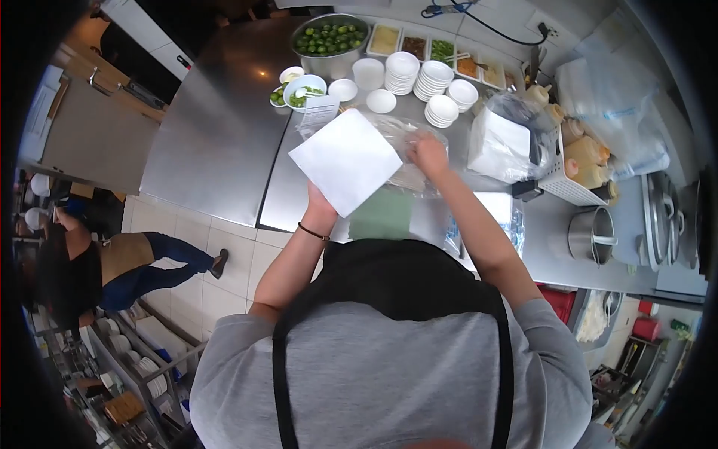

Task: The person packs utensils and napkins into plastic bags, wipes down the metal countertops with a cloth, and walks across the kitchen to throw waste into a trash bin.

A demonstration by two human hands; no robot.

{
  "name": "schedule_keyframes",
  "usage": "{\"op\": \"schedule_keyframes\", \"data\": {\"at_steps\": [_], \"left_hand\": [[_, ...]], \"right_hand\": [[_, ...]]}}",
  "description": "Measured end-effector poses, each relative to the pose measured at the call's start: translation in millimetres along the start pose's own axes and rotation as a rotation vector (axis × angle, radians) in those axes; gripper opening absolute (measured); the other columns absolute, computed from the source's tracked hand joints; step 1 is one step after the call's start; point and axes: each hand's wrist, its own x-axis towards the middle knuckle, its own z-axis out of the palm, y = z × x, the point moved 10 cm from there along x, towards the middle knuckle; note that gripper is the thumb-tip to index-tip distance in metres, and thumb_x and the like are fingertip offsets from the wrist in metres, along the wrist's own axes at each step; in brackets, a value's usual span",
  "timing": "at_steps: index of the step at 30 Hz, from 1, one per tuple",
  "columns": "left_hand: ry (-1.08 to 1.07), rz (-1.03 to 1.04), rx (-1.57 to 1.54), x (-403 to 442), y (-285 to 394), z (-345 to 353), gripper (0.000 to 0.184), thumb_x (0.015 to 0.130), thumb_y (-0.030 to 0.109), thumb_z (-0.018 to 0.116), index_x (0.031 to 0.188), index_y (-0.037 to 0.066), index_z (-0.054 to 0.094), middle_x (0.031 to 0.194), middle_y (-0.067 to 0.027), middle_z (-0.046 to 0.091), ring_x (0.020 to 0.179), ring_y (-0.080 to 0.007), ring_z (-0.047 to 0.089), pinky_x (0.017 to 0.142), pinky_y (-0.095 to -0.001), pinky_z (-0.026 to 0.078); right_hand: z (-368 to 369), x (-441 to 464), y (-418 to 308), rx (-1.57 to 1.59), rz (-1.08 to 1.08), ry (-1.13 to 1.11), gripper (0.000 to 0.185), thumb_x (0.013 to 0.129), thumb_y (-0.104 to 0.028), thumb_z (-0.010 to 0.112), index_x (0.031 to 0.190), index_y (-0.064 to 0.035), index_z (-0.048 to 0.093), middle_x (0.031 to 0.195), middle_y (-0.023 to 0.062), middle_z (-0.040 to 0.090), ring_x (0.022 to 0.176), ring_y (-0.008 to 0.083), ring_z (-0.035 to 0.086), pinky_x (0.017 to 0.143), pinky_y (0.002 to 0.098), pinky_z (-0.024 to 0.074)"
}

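A white square sheet of paper [346, 161] lies tilted across my left hand [321, 200], which grips it from below at its near-left edge. The sheet hides most of the left fingers. To its right, my right hand [428, 155] has curled fingers pinching a clear plastic bag [407, 176] on the steel counter. What the bag contains is hard to make out. A printed slip [321, 109] sits just behind the sheet. Under my forearms a green cloth or mat [381, 215] covers part of the counter's near side.
Small white bowls [403, 66] stand stacked at the back, beside a pot of limes [330, 37] and several trays of toppings [441, 50]. At right are wrapped white napkins [499, 142], a basket of sauce bottles [572, 176] and a steel pot [591, 233]. Another person [123, 262] stands at left.
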Motion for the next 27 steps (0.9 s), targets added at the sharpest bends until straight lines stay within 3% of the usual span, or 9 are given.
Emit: {"op": "schedule_keyframes", "data": {"at_steps": [2, 6, 9, 13, 16, 18, 20, 24, 27], "left_hand": [[-0.031, -0.030, -0.039, -3.2, 0.8, 10.8, 0.049, 0.089, 0.040, 0.032, 0.128, 0.010, 0.034, 0.128, -0.0088, 0.041, 0.115, -0.0298, 0.042, 0.096, -0.0428, 0.035], [-0.032, 0.027, -0.063, 0.9, 10.6, 16.0, 0.049, 0.089, 0.040, 0.032, 0.128, 0.010, 0.034, 0.128, -0.0086, 0.041, 0.115, -0.0299, 0.041, 0.096, -0.0430, 0.035], [-0.032, 0.026, -0.047, -0.2, 11.6, 17.9, 0.049, 0.089, 0.040, 0.032, 0.128, 0.010, 0.034, 0.128, -0.0086, 0.040, 0.115, -0.0302, 0.041, 0.096, -0.0432, 0.034], [-0.038, 0.006, -0.084, -1.2, 7.1, 18.8, 0.050, 0.089, 0.041, 0.033, 0.128, 0.010, 0.034, 0.129, -0.0088, 0.040, 0.115, -0.0305, 0.041, 0.096, -0.0438, 0.034], [-0.034, -0.006, -0.095, 0.4, -1.4, 12.5, 0.051, 0.089, 0.041, 0.032, 0.128, 0.009, 0.035, 0.129, -0.0091, 0.040, 0.115, -0.0307, 0.041, 0.096, -0.0441, 0.034], [-0.036, -0.010, -0.083, 5.4, -8.6, 14.9, 0.051, 0.089, 0.042, 0.032, 0.128, 0.009, 0.035, 0.129, -0.0094, 0.040, 0.115, -0.0307, 0.042, 0.096, -0.0443, 0.034], [-0.048, -0.062, -0.118, 10.3, -22.9, 21.7, 0.051, 0.089, 0.041, 0.032, 0.127, 0.008, 0.035, 0.128, -0.0110, 0.041, 0.114, -0.0313, 0.043, 0.095, -0.0439, 0.035], [-0.072, -0.067, -0.085, 10.7, -35.5, 37.2, 0.049, 0.088, 0.041, 0.033, 0.125, 0.008, 0.037, 0.124, -0.0121, 0.044, 0.111, -0.0312, 0.045, 0.094, -0.0431, 0.037], [-0.015, 0.048, 0.035, 14.4, -21.9, 27.9, 0.047, 0.088, 0.039, 0.034, 0.123, 0.008, 0.039, 0.120, -0.0120, 0.047, 0.109, -0.0303, 0.046, 0.093, -0.0428, 0.038]], "right_hand": [[7.9, 6.2, -1.8, -0.077, 0.098, -0.289, 0.012, 0.071, -0.014, 0.054, 0.069, -0.0056, 0.062, 0.077, 0.0115, 0.059, 0.079, 0.0310, 0.057, 0.071, 0.0396, 0.0465], [-32.8, 17.0, -17.4, -0.067, -0.027, -0.188, 0.012, 0.072, -0.013, 0.053, 0.069, -0.0051, 0.062, 0.078, 0.0118, 0.059, 0.079, 0.0303, 0.057, 0.069, 0.0392, 0.0473], [-58.5, 8.1, 2.9, -0.046, 0.150, -0.239, 0.012, 0.073, -0.013, 0.055, 0.074, -0.0051, 0.063, 0.080, 0.0128, 0.060, 0.077, 0.0300, 0.058, 0.067, 0.0391, 0.0473], [-135.9, -26.4, 49.2, 0.093, 0.439, -0.092, 0.013, 0.074, -0.012, 0.058, 0.083, -0.0067, 0.065, 0.080, 0.0149, 0.061, 0.072, 0.0313, 0.058, 0.064, 0.0359, 0.0471], [-212.6, -38.9, 43.1, 0.247, 0.541, 0.222, 0.010, 0.073, -0.006, 0.062, 0.082, -0.0038, 0.065, 0.077, 0.0122, 0.062, 0.062, 0.0232, 0.059, 0.058, 0.0286, 0.0461], [-231.8, -37.2, 15.9, 0.430, 0.469, 0.384, 0.009, 0.073, -0.004, 0.062, 0.082, -0.0042, 0.065, 0.075, 0.0091, 0.062, 0.059, 0.0189, 0.057, 0.057, 0.0263, 0.0456], [-242.3, -27.8, -40.5, 0.331, 0.206, 0.497, 0.013, 0.072, -0.003, 0.063, 0.084, -0.0062, 0.065, 0.076, 0.0070, 0.061, 0.059, 0.0191, 0.056, 0.056, 0.0265, 0.0460], [-185.4, -26.0, -103.8, 0.303, -0.090, 0.403, 0.016, 0.068, 0.000, 0.065, 0.084, -0.0045, 0.063, 0.084, 0.0089, 0.061, 0.070, 0.0228, 0.059, 0.064, 0.0289, 0.0478], [-169.7, -22.9, -116.1, 0.385, -0.079, 0.292, 0.020, 0.071, -0.004, 0.062, 0.091, -0.0075, 0.062, 0.089, 0.0087, 0.059, 0.081, 0.0250, 0.057, 0.067, 0.0324, 0.0479]]}}
